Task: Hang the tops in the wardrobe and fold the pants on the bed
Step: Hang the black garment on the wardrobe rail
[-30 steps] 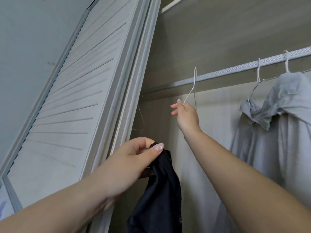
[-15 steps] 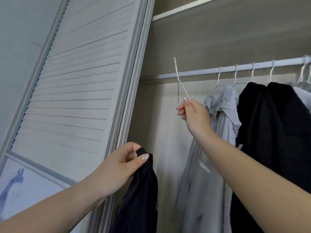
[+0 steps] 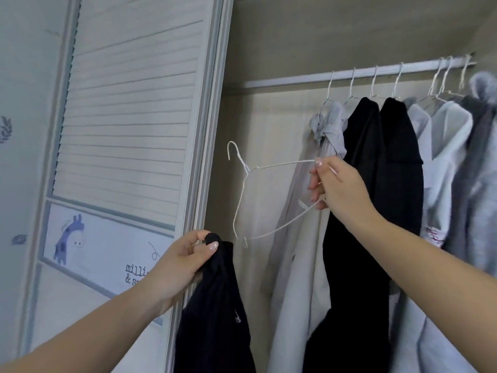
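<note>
My left hand [image 3: 183, 262] pinches the top of a black top [image 3: 215, 313], which hangs down in front of the wardrobe opening. My right hand [image 3: 336, 187] grips one end of an empty white wire hanger [image 3: 242, 189], held tilted in the air below the wardrobe rail [image 3: 290, 80], with its hook pointing up and left. The hanger's lower corner is just above and to the right of my left hand, apart from the black top.
Several grey, black and white garments [image 3: 398, 157] hang on white hangers along the right part of the rail. A white louvred sliding door [image 3: 129, 125] with a giraffe print stands at the left. The rail's left stretch is bare.
My right hand has lifted the wire hanger off the rail and brought it down and out, turned sideways. My left hand still holds the black top. The view has shifted right and down.
</note>
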